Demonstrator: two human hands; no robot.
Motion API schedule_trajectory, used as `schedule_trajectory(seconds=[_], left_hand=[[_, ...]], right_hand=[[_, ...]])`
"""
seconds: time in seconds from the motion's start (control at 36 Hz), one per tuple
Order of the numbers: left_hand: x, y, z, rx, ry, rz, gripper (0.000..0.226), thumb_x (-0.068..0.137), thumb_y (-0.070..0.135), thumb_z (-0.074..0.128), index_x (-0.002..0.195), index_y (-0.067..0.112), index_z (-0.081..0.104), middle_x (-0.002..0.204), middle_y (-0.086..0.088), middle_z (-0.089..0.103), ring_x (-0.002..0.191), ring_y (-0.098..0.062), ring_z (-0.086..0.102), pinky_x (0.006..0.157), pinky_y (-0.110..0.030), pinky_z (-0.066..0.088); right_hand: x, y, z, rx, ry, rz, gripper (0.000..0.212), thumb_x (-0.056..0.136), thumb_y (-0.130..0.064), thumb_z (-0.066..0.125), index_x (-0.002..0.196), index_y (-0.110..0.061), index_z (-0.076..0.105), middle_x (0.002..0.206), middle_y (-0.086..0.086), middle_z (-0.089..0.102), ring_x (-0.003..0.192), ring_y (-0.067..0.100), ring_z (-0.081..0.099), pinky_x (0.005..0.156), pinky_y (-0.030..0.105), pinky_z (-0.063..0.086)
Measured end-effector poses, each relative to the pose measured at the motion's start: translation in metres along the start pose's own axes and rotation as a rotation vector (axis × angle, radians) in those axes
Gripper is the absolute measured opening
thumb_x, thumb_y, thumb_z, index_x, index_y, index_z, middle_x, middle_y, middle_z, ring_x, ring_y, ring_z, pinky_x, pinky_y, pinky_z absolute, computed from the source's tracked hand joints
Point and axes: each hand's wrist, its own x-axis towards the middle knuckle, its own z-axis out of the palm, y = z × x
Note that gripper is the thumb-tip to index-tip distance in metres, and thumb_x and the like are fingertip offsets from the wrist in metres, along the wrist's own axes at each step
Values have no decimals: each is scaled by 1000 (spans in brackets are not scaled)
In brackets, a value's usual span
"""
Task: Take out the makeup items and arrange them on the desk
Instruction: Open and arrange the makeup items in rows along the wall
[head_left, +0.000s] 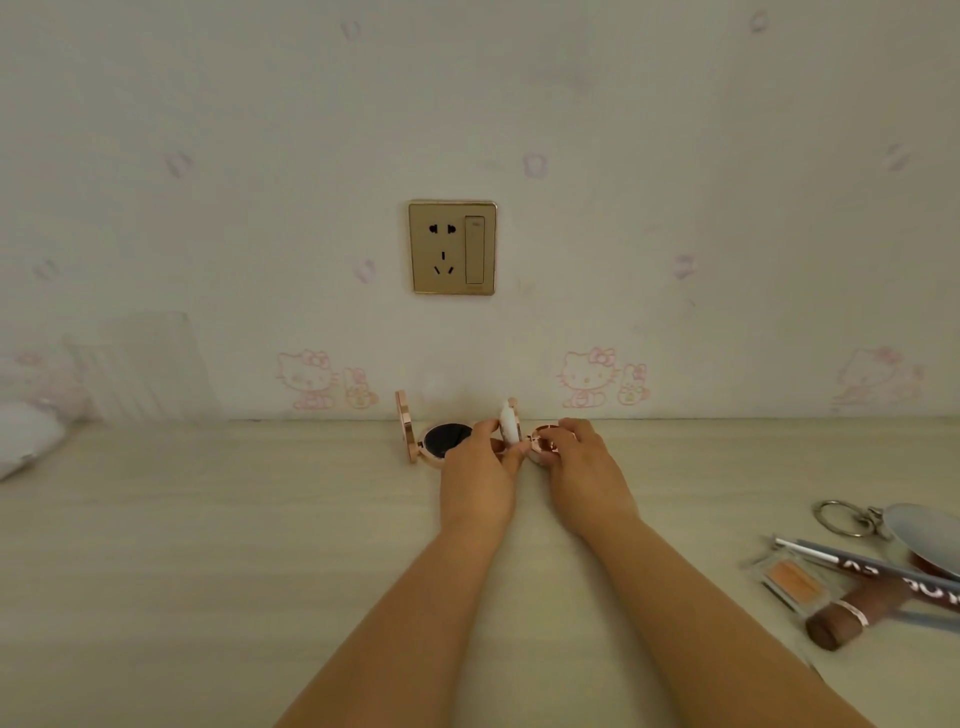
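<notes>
Both hands at the wall edge of the desk (260, 519). Left hand (480, 467) pinches the second compact's (543, 444) raised lid (510, 421), right hand (582, 457) curls round its base. First compact (441, 441) sits open alongside (just left). Keep base flat, lid upright.
</notes>
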Motion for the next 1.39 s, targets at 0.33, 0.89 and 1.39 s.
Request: schedule_trajectory(seconds=[0.33,0.89,1.39], left_hand=[[1,0,1,20,35,-18,36,91,30,58,124,15,55,102,-1,69,95,-16,62,74,-24,41],[-14,4,-6,16,106,-114,34,92,28,57,120,11,50,102,-3,66,92,-20,61,72,-25,40],[-155,111,31,132,-195,248,10,88,24,57,94,24,66,89,10,65,80,-9,59,74,-26,48]], right_hand=[[0,-3,-1,-148,79,2,31,99,-28,43,128,-26,54,127,5,40,113,24,39,90,27,36],[-19,-11,-7,-73,117,75,41,93,-2,41,132,-12,47,135,8,37,115,27,47,88,31,40],[-184,44,-141,20,337,217,20,91,-12,50,103,-11,66,105,8,62,102,24,53,82,31,41]])
